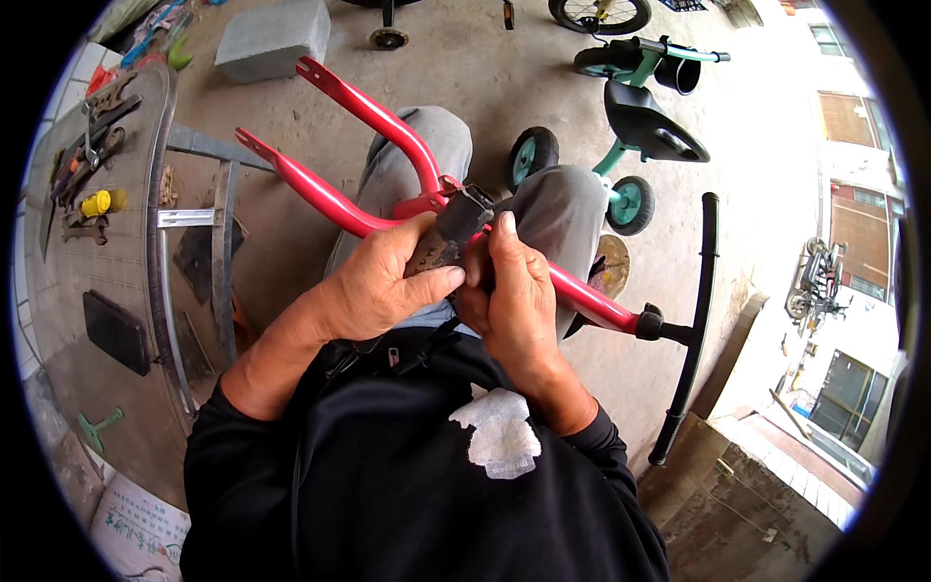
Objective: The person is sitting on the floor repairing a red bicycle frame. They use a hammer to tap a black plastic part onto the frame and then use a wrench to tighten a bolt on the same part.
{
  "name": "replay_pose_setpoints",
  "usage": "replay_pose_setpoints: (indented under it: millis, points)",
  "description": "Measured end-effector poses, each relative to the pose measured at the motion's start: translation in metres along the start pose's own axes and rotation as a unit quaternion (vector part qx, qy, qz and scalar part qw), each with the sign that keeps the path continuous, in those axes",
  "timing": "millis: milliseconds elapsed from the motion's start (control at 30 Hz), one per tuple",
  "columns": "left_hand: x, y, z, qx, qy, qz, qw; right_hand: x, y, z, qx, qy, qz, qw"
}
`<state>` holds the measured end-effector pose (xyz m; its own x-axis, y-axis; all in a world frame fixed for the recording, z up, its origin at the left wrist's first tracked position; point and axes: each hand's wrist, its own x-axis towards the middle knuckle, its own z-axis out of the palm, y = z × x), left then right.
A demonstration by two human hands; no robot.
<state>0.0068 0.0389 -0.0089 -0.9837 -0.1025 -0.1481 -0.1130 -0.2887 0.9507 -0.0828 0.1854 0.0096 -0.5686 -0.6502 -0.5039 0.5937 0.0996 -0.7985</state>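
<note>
A red frame (593,299) of a child's bike lies across my lap, its forked tubes reaching up to the left. On its right end sits a black handlebar (705,291). My left hand (373,281) is wrapped around a dark, worn tube-shaped piece (448,236) with a black open end, held over the frame. Against the lower right side of that piece, my right hand (514,301) is closed with its thumb up. Its fingertips are partly hidden, so what they pinch does not show clearly.
At the left stands a table (58,320) with wrenches and pliers (97,136), a yellow cap (95,204), a black flat box (116,332) and a green T-handled tool (99,427). A teal tricycle (630,136) stands ahead right, a grey block (273,41) ahead left.
</note>
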Motion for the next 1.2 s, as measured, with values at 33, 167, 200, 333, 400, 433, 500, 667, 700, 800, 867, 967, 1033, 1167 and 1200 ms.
replay_pose_setpoints:
  millis: [33,167,200,333,400,433,500,667,700,800,867,967,1033,1167,1200]
  points:
    - [-0.002,0.009,-0.003,-0.05,-0.026,-0.06,0.997,0.002,0.002,-0.002,-0.03,-0.01,-0.025,0.999]
    - [-0.002,0.004,-0.009,-0.117,-0.059,-0.107,0.986,0.01,0.007,-0.001,-0.321,0.05,-0.294,0.899]
    - [-0.001,0.003,-0.008,-0.133,-0.058,-0.111,0.983,0.012,0.007,-0.001,-0.365,0.056,-0.345,0.863]
    - [-0.002,0.004,-0.012,-0.191,-0.077,-0.142,0.968,0.02,-0.004,-0.007,-0.506,0.053,-0.452,0.733]
    - [-0.002,0.005,-0.012,-0.191,-0.081,-0.138,0.968,0.022,-0.005,-0.007,-0.498,0.053,-0.467,0.729]
    - [-0.002,0.004,-0.012,-0.191,-0.084,-0.137,0.968,0.022,-0.004,-0.007,-0.494,0.053,-0.474,0.727]
    - [-0.002,0.007,-0.008,-0.177,-0.064,-0.128,0.974,0.024,0.001,-0.008,-0.465,0.053,-0.457,0.756]
    - [-0.001,-0.001,-0.012,-0.035,-0.036,-0.071,0.996,0.013,0.004,0.006,-0.178,0.041,-0.162,0.97]
    - [0.0,-0.008,-0.01,0.023,-0.015,-0.014,1.0,0.011,0.002,0.007,-0.095,0.025,-0.098,0.99]
    - [-0.001,-0.008,-0.009,0.124,0.005,0.037,0.992,0.004,-0.011,0.012,0.088,0.007,0.061,0.994]
    - [-0.002,-0.004,-0.009,0.097,-0.002,0.0,0.995,0.005,-0.011,0.007,0.078,-0.01,0.056,0.995]
    - [-0.002,0.001,-0.007,-0.044,-0.017,-0.078,0.996,0.008,-0.005,0.0,-0.097,0.01,-0.092,0.991]
    - [-0.001,0.008,-0.005,-0.128,-0.014,-0.113,0.985,0.01,-0.003,-0.002,-0.244,0.037,-0.219,0.944]
    - [-0.002,0.012,-0.006,-0.152,-0.021,-0.129,0.98,0.016,-0.002,-0.005,-0.431,0.071,-0.395,0.808]
    - [-0.002,0.011,-0.006,-0.156,-0.031,-0.13,0.979,0.019,-0.002,-0.007,-0.454,0.066,-0.422,0.782]
